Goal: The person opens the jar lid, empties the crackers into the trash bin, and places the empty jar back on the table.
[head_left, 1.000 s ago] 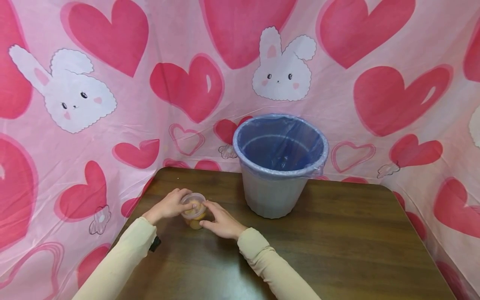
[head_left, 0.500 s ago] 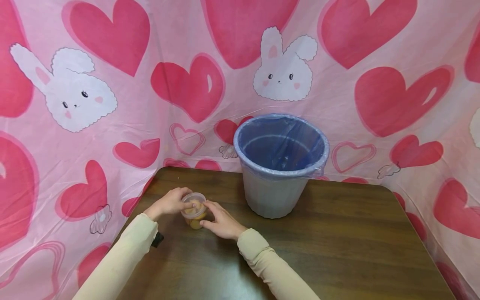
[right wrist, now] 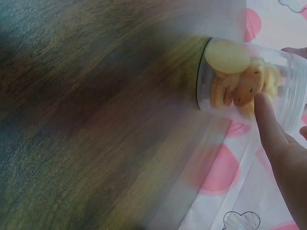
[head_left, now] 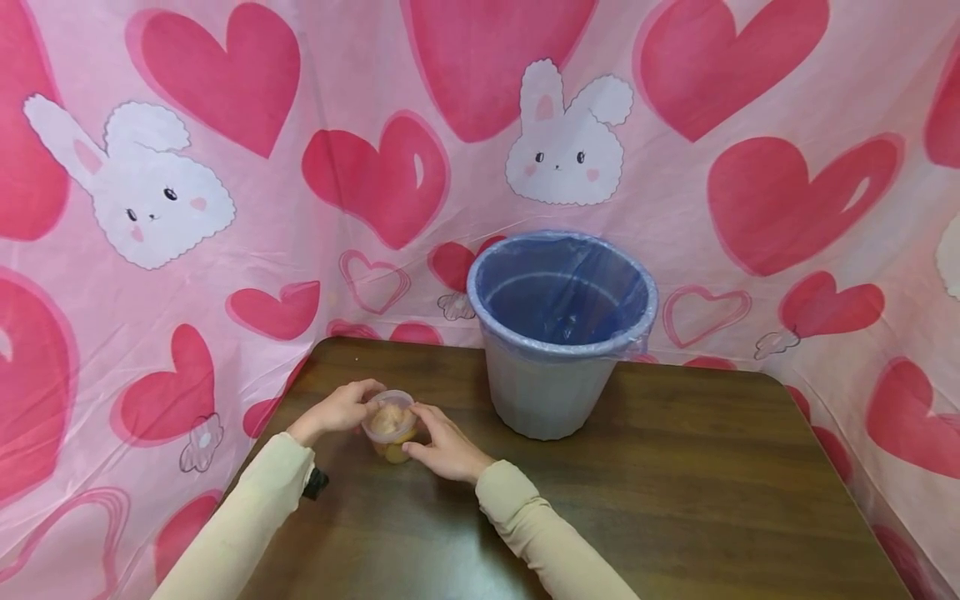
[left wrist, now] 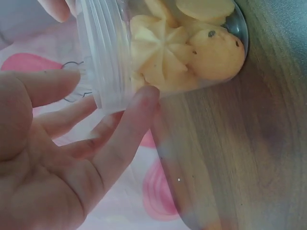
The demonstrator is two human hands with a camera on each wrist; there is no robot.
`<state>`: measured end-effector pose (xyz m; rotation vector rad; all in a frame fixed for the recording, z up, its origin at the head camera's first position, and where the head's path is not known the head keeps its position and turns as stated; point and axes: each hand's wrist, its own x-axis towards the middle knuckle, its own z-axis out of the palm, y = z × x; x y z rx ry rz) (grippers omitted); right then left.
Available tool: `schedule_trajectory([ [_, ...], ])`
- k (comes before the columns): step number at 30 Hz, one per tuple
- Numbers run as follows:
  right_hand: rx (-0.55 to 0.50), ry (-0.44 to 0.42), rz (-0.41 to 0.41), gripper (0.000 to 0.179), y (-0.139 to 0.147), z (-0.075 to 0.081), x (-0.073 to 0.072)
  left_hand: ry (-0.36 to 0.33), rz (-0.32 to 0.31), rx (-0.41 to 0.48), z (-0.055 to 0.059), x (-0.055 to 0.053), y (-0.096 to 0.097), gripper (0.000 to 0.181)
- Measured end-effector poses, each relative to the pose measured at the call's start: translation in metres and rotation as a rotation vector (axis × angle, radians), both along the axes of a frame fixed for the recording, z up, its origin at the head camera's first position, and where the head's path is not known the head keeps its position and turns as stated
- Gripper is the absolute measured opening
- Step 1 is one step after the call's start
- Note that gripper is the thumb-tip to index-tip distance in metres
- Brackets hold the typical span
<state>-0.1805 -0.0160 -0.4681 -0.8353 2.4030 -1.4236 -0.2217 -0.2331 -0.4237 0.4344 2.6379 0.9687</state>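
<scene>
A clear plastic jar of cookies (head_left: 392, 431) stands upright on the table, left of the bin in the head view. Several pale cookies show through its wall, one ridged like a flower and one dotted with dark bits in the left wrist view. My left hand (head_left: 339, 412) holds the jar around its ridged clear top (left wrist: 106, 52), thumb at the rim and a fingertip (left wrist: 146, 98) against the wall. From the other side my right hand (head_left: 448, 446) grips the jar, thumb low on its wall and fingers at the rim. Part of the right hand lies outside the right wrist view.
A white bin (head_left: 551, 392) lined with a blue bag stands behind and to the right of the jar. Dark brown wood forms the table (head_left: 675, 492). Pink cloth (head_left: 480, 175) with hearts and rabbits hangs around the table's back and sides.
My left thumb has drawn back from over the jar's top to its left edge, so more of the cookies shows. The right hand stays nearly still.
</scene>
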Motion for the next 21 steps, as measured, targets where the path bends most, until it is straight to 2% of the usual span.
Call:
schedule_trajectory([
  [7,-0.005,0.030,-0.018,0.062,0.003,-0.003,0.000,-0.038,0.018,0.045,-0.005,0.002,0.002,0.035],
  [13,-0.009,0.012,-0.038,0.063,0.006,-0.005,-0.001,-0.078,0.029,0.052,-0.005,0.003,0.005,0.034],
  [21,-0.031,0.070,-0.089,0.057,0.010,-0.009,-0.002,-0.098,0.021,0.075,-0.006,0.001,0.010,0.034],
])
